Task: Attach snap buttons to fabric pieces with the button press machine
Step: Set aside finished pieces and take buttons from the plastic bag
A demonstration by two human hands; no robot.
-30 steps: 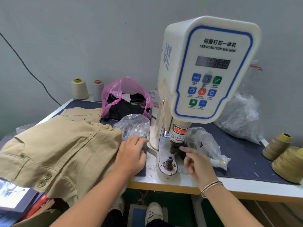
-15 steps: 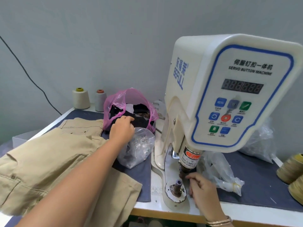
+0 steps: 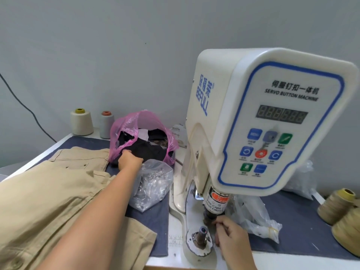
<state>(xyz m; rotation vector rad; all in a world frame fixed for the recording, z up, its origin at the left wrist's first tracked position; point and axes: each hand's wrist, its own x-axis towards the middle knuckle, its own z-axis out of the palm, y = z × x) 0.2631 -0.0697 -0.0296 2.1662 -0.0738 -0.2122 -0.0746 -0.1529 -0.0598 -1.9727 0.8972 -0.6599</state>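
Observation:
The white servo button machine [image 3: 272,117] stands on the right of the table. My right hand [image 3: 231,235] is beside its lower die [image 3: 201,233], with thumb and forefinger pinched at the tip of the upper die [image 3: 209,217]; anything between them is hidden. My left hand [image 3: 129,159] reaches across into the pink plastic bag [image 3: 124,129], its fingers curled into the black fabric [image 3: 153,151] there. A clear bag of metal snap buttons [image 3: 153,184] lies under my left wrist. A khaki garment [image 3: 54,191] is spread on the left.
Two thread cones [image 3: 81,121] stand at the back left by the wall, and tan cones [image 3: 337,205] sit at the right edge. A crumpled clear bag [image 3: 259,221] lies right of the press. A blue mat [image 3: 292,236] covers the table. A black cable [image 3: 25,106] hangs on the wall.
My left hand left the khaki garment and went back into the pink bag, onto the black fabric. My right hand stayed at the upper die. The camera moved closer and to the left.

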